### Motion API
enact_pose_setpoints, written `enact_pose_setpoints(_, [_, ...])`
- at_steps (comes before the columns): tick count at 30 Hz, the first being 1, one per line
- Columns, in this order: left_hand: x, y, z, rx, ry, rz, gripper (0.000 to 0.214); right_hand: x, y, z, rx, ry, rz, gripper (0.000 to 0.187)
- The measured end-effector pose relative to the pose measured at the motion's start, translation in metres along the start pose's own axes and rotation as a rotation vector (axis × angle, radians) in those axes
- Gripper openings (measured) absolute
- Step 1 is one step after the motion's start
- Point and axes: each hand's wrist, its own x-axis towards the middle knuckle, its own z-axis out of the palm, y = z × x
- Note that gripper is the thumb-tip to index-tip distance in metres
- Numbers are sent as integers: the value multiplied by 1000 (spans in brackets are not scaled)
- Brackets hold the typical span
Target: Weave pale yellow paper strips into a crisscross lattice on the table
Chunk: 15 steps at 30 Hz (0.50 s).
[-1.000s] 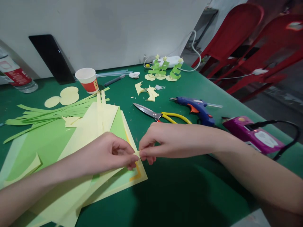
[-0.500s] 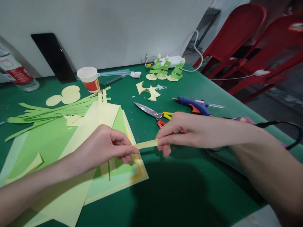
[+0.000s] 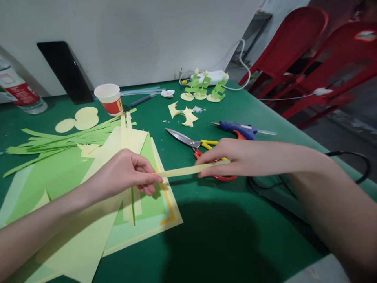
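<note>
My left hand pinches one end of a thin pale yellow paper strip above the stacked sheets. My right hand holds the strip's other end between thumb and fingers, hovering just over the yellow and red handles of the scissors. The strip stretches almost level between both hands. Beneath my left hand lie yellow and green paper sheets with more cut strips on them.
On the green table lie a blue glue gun, a paper cup, green strips, yellow discs, small paper trees, a water bottle and a black cable. Red chairs stand at the right.
My hands have drawn apart, the right one sliding right toward the scissors, so the yellow strip now shows at far greater length between them.
</note>
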Motion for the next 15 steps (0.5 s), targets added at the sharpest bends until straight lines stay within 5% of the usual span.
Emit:
enact_pose_setpoints(9, [-2, -2, 7, 21, -3, 21, 14, 28, -30, 15, 38, 15, -191, 33])
enact_pose_setpoints(15, [0, 0, -6, 12, 40, 7, 11, 5, -13, 4, 174, 4, -55, 33])
